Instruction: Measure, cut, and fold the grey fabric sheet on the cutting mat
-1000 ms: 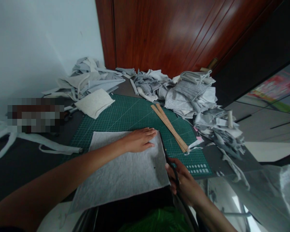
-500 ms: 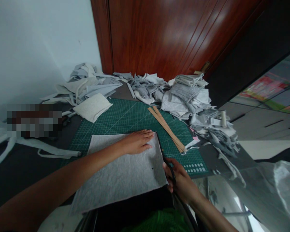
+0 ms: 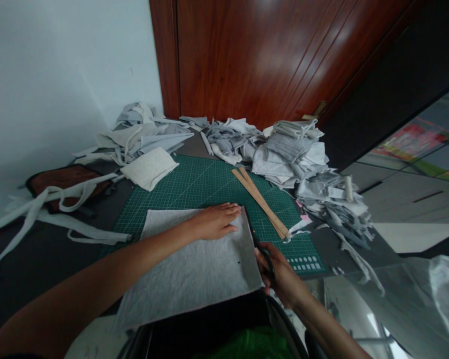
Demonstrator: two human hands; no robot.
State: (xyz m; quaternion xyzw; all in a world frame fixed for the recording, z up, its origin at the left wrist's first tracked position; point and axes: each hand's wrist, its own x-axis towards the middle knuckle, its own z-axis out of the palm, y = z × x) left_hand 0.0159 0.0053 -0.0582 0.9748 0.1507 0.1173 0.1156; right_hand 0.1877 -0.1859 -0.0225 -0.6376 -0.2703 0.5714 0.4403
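A light grey piece of fabric (image 3: 205,269) lies over the near part of the green cutting mat (image 3: 205,182), its near edge hanging past the table. Flat on its upper right corner rests my left hand (image 3: 217,222), fingers stretched out. My right hand (image 3: 279,274) is wrapped round the black handles of scissors (image 3: 270,267) at the fabric's right edge. The blades point away from me along that edge and are mostly dark and hard to see. Two crossed wooden rulers (image 3: 262,203) lie on the mat just beyond the scissors.
Fabric scraps are heaped at the back left (image 3: 134,132) and in a grey pile (image 3: 292,152) at the back right. A cream cloth piece (image 3: 149,168) overlaps the mat. Pale strips cross a brown pouch (image 3: 69,180) on the left. A clear plastic bag (image 3: 415,294) hangs at right.
The whole view has shifted slightly, the scene sitting a little lower and to the right. Both hands keep the same places on the fabric and scissors.
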